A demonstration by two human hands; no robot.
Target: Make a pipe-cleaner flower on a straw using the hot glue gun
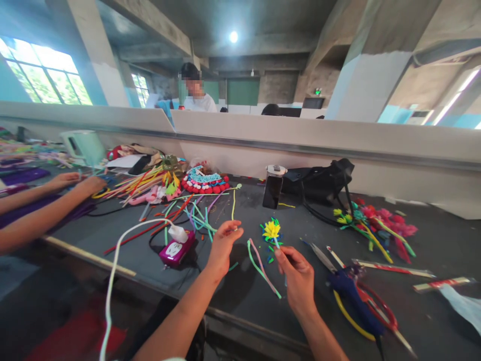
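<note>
My right hand (298, 276) is closed round the pale stem of a yellow pipe-cleaner flower (271, 229), holding it upright. Behind the bloom, small green and blue pieces (269, 259) are scattered on the dark table (240, 296). To its left, my left hand (222, 245) has thumb and fingertips pinched at the lower end of a thin yellow pipe cleaner (233, 204) with a pale green tip. Between my hands lies a bent green and pink pipe cleaner (263, 271).
Right of me lie a blue glue gun (355, 296), scissors (321, 256) and colourful flowers (394, 223). A phone (272, 190) leans on a cup (276, 171) near a black bag (323, 183). A purple power strip (176, 249) with a white cable sits left. A co-worker's hands (90, 185) are further left.
</note>
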